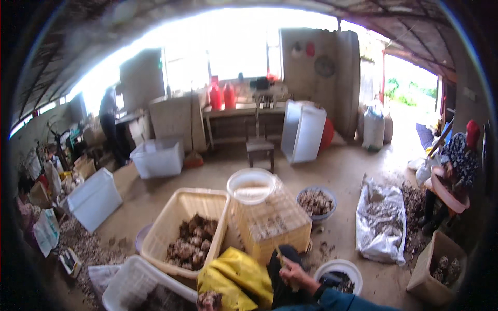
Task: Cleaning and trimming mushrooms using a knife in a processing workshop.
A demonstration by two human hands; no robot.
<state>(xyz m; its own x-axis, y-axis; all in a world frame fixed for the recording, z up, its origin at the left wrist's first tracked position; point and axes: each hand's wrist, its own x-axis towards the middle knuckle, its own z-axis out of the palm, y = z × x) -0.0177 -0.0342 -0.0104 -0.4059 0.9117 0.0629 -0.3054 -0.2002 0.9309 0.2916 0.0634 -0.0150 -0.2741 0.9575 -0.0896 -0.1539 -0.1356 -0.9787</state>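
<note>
Our right hand (295, 274) is wrapped around a thin, light-brown stick-like handle (280, 255), above the dark-trousered thigh (276, 282). Our left hand (203, 308) is at the lower edge, mostly cut off, beside a rough brown clod-like lump (210, 298) in front of the yellow cloth apron (236, 274). We cannot tell how its fingers close. The hands are apart.

Hazards, as we judge them:

- Slip. The lump looks knobbly and crumbly; on a loose hold it could roll off the apron or break, scattering crumbs underfoot.
- Jab. We cannot make out which end of the handle does the work. If it skids on an uneven surface, it could strike the left fingers or the thigh, with only trouser cloth there.
- Spill. The round white basin (357, 274) of dark scraps stands on the floor just beside the right forearm; a wide elbow swing or shifted foot might tip it.
- Knock. The shallow round white tub (235, 196) sits towards the far left corner of the upturned yellowish plastic crate (275, 241). That crate is close to the knee; a bump could jolt the tub off.
- Mix-up. The cream rectangular plastic crate (149, 254) of brown lumps (193, 242) and the whitish plastic bin (115, 293) lie close together on our left; a careless drop could land in the wrong one.
</note>
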